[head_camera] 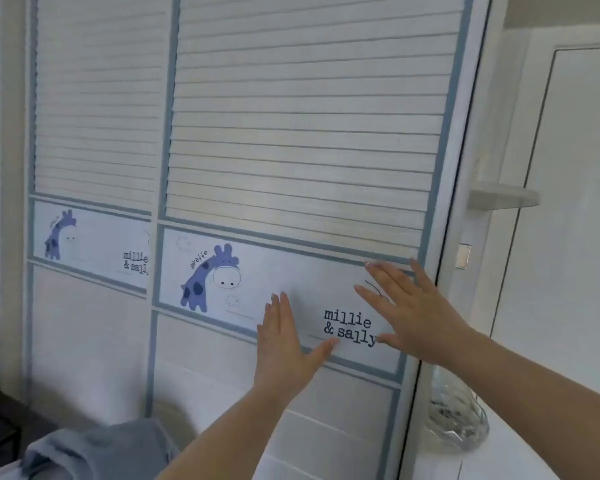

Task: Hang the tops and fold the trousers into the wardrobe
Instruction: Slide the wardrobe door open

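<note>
While both hands press flat, fingers straight, on the wardrobe door (291, 168), left hand (281, 355) sits at eight o'clock of right hand (413, 317).

1. White surface (499, 460), lower right corner: only a part is in view. It sits just beside the wardrobe's right edge.
2. One clear glass vessel (456, 419) stands directly on it, upright, with dark flecks showing inside.
3. Small white wall shelf (503, 197), upper right: nothing visible on top.
</note>
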The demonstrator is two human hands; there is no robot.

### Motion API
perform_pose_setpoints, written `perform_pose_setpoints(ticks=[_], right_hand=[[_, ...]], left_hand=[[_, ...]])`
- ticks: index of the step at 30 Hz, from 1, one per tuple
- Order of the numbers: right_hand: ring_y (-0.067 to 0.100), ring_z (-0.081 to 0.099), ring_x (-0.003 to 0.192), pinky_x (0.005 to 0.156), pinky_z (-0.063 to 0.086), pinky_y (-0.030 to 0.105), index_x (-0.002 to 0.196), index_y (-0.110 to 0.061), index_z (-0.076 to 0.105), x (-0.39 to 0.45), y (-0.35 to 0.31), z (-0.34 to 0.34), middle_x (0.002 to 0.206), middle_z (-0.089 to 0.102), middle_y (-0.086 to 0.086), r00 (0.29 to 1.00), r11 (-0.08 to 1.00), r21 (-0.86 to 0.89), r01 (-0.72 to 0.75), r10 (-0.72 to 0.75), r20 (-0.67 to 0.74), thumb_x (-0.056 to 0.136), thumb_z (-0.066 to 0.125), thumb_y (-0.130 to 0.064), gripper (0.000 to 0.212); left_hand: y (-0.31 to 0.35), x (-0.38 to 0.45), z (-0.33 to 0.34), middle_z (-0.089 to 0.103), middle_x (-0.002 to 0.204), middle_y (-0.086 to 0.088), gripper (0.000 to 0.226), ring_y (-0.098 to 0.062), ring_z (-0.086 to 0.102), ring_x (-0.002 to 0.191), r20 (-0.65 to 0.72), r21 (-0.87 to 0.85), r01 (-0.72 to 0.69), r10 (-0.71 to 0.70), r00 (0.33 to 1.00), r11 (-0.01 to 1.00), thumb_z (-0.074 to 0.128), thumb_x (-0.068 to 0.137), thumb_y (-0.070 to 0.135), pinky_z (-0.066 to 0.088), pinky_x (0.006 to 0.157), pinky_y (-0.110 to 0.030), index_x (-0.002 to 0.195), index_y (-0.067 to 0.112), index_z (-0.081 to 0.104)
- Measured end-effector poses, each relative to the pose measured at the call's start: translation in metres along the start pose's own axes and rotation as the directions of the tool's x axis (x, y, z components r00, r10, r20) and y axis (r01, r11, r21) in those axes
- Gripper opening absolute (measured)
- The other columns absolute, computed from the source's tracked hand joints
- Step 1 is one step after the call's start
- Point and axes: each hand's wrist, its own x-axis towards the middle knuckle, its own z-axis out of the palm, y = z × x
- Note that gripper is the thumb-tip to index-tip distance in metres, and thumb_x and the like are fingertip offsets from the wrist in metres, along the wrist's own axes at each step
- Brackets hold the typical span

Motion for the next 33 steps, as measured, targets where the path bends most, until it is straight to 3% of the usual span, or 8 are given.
perform_pose_setpoints(ticks=[3, 6, 8, 15, 22, 27, 33], right_hand=[[0.032, 0.022, 0.140, 0.107, 0.017, 0.060, 0.139, -0.018, 0.047, 0.031, 0.002, 0.029, 0.151, 0.031, 0.019, 1.000, 1.000, 0.026, -0.018, 0.018, 0.000, 0.055, 0.081, -0.058, 0.099], [0.032, 0.021, 0.142, 0.108, 0.018, 0.061, 0.140, -0.020, 0.044, 0.052, 0.003, 0.053, 0.154, 0.026, 0.017, 0.999, 0.999, -0.009, -0.031, 0.031, -0.035, 0.060, 0.079, -0.057, 0.095], [0.032, 0.021, 0.143, 0.109, 0.019, 0.061, 0.141, -0.021, 0.043, 0.059, 0.002, 0.059, 0.155, 0.023, 0.016, 0.997, 0.999, -0.024, -0.035, 0.033, -0.063, 0.063, 0.076, -0.058, 0.093], [0.033, 0.020, 0.143, 0.111, 0.016, 0.058, 0.144, -0.023, 0.038, 0.073, -0.007, 0.074, 0.156, 0.022, 0.015, 0.996, 0.997, -0.066, -0.032, 0.026, -0.086, 0.072, 0.063, -0.066, 0.088], [0.032, 0.021, 0.144, 0.112, 0.018, 0.055, 0.145, -0.019, 0.037, 0.100, -0.029, 0.077, 0.156, 0.023, 0.016, 0.991, 0.998, -0.013, -0.062, 0.059, -0.124, 0.075, 0.064, -0.057, 0.084], [0.032, 0.021, 0.144, 0.114, 0.017, 0.052, 0.145, -0.017, 0.034, 0.119, -0.045, 0.073, 0.155, 0.023, 0.018, 0.976, 0.987, 0.137, -0.084, 0.109, -0.188, 0.077, 0.067, -0.041, 0.080], [0.032, 0.013, 0.145, 0.115, 0.010, 0.051, 0.147, -0.018, 0.026, 0.131, -0.061, 0.071, 0.156, 0.015, 0.016, 0.973, 0.964, 0.242, -0.112, 0.156, -0.168, 0.078, 0.066, -0.040, 0.082]], left_hand=[[-0.013, 0.036, 0.025, -0.020, 0.158, 0.003, 0.113, -0.012, -0.020, 0.145, -0.002, -0.050, 0.006, -0.006, 1.000, 0.999, 0.042, 0.074, 0.078, -0.008, 0.117, -0.036, 0.147, 0.021, -0.022], [-0.017, 0.062, 0.046, -0.029, 0.152, 0.011, 0.113, -0.006, -0.030, 0.138, -0.115, -0.086, -0.004, -0.006, 0.993, 0.996, 0.012, 0.058, 0.096, -0.013, 0.115, -0.038, 0.141, 0.030, -0.029], [-0.021, 0.071, 0.055, -0.035, 0.147, 0.014, 0.109, -0.005, -0.033, 0.138, -0.167, -0.110, -0.009, -0.010, 0.986, 0.994, 0.005, 0.054, 0.098, -0.014, 0.115, -0.038, 0.136, 0.036, -0.031], [-0.034, 0.096, 0.075, -0.038, 0.148, 0.010, 0.105, -0.008, -0.034, 0.138, -0.239, -0.143, -0.036, 0.001, 0.971, 0.989, 0.014, 0.064, 0.093, -0.019, 0.114, -0.037, 0.142, 0.032, -0.022], [-0.058, 0.109, 0.061, -0.032, 0.153, 0.009, 0.111, -0.007, -0.031, 0.140, -0.271, -0.167, -0.023, -0.024, 0.962, 0.986, 0.020, 0.064, 0.093, -0.017, 0.114, -0.037, 0.148, 0.029, -0.015], [-0.076, 0.119, 0.045, -0.023, 0.157, 0.005, 0.118, -0.007, -0.027, 0.142, -0.280, -0.140, -0.010, -0.030, 0.960, 0.990, 0.022, 0.062, 0.095, -0.011, 0.116, -0.039, 0.152, 0.024, -0.008], [-0.093, 0.131, 0.023, -0.013, 0.160, 0.000, 0.112, -0.014, -0.014, 0.147, -0.302, -0.100, 0.076, -0.103, 0.948, 0.992, 0.036, 0.069, 0.085, -0.003, 0.117, -0.046, 0.152, 0.020, -0.001]])
